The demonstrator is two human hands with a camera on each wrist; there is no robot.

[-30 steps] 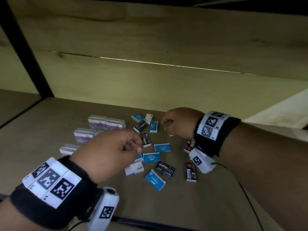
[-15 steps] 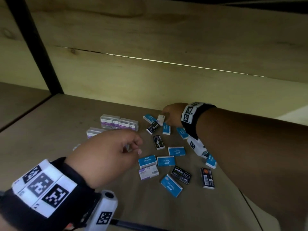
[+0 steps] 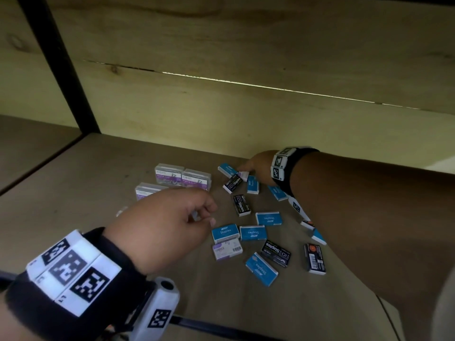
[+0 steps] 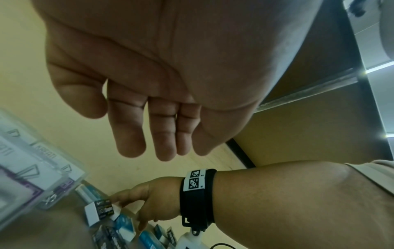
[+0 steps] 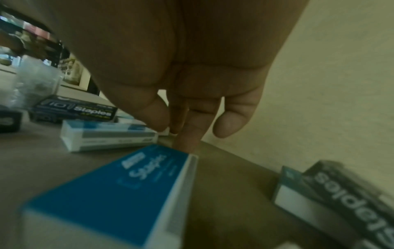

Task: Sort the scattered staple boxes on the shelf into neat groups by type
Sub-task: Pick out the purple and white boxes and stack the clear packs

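Several blue staple boxes (image 3: pixel 253 233), black staple boxes (image 3: pixel 241 205) and a white-purple box (image 3: pixel 227 248) lie scattered on the wooden shelf (image 3: pixel 98 180). My right hand (image 3: pixel 242 169) reaches to the far cluster by the back wall. There its thumb and forefinger (image 5: pixel 170 131) close on the end of a small white staple box (image 3: pixel 243 175), which lies between a blue box (image 3: pixel 227 169) and a black box (image 3: pixel 232 184). My left hand (image 3: pixel 206 215) hovers above the shelf left of the boxes. Its fingers (image 4: pixel 149 143) hang loosely and hold nothing.
Clear plastic paper-clip cases (image 3: pixel 170 174) (image 3: pixel 196 178) (image 3: pixel 147 191) sit in a group at the left, partly behind my left hand. A wooden back wall (image 3: pixel 246 124) closes the shelf. A black post (image 3: pixel 64 70) stands at the far left. Bare shelf lies left of the cases.
My right hand has let go of a blue box in the middle and moved back to the far cluster, onto the white box. The left hand has stayed nearly in place.
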